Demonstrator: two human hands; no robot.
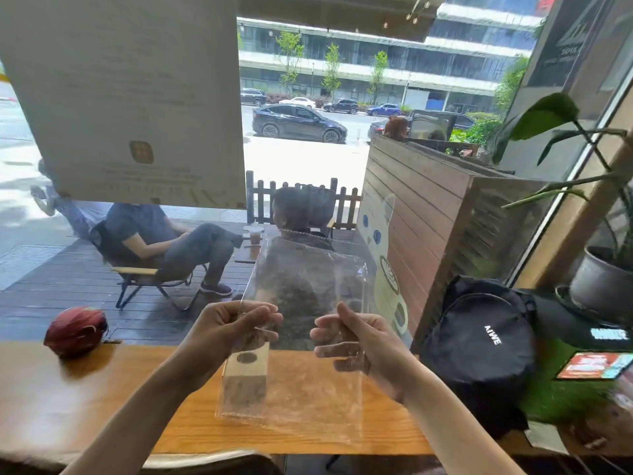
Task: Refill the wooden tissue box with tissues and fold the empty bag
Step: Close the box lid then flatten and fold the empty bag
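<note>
A clear empty plastic bag (pixel 305 382) hangs upright in front of me above the wooden table (pixel 85 399). My left hand (pixel 229 332) pinches its left edge, and my right hand (pixel 359 347) grips its right side with fingers curled. The bag's top reaches up toward the window, and its lower part hangs down over the table. Behind the bag, seen through the plastic, stands the wooden tissue box (pixel 245 375) with a dark oval hole in its top. I cannot see any tissues.
A dark red pouch (pixel 75 330) lies on the table at the left. A black backpack (pixel 479 344) sits at the right, with a potted plant (pixel 603 282) beyond it. A window faces an outdoor deck where people sit.
</note>
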